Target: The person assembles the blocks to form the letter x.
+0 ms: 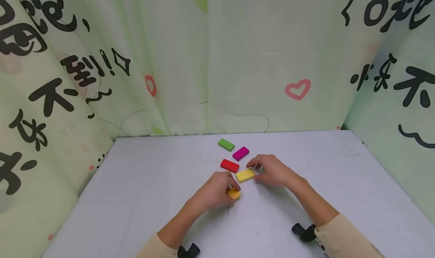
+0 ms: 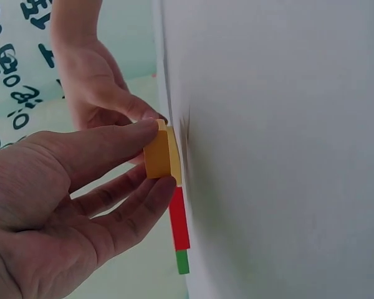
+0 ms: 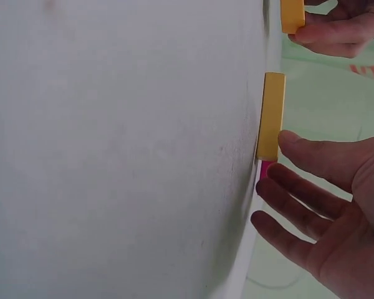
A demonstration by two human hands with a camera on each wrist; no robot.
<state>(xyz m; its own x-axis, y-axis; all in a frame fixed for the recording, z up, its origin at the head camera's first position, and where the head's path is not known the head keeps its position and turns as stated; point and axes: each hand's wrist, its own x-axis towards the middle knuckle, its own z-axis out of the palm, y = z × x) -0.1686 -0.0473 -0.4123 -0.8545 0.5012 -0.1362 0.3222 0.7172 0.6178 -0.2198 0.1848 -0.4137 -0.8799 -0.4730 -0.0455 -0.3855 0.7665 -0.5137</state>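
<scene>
Thumb and fingertips of my left hand point(image 1: 217, 190) pinch an orange block point(image 2: 157, 152), which in the left wrist view appears lifted beside the white tabletop. Ahead of it a yellow block point(image 1: 245, 175) lies flat on the table. My right hand point(image 1: 273, 171) is at the yellow block's right end, its thumb tip right at the edge in the right wrist view and its other fingers loosely spread. Just behind the yellow block, its corner close by, lies a red block point(image 1: 229, 165).
Farther back on the white table point(image 1: 163, 175) lie a magenta block point(image 1: 241, 153) and a green block point(image 1: 226, 145), each at a different angle. A pale green curtain point(image 1: 244, 62) with dark lettering hangs along the table's back and sides.
</scene>
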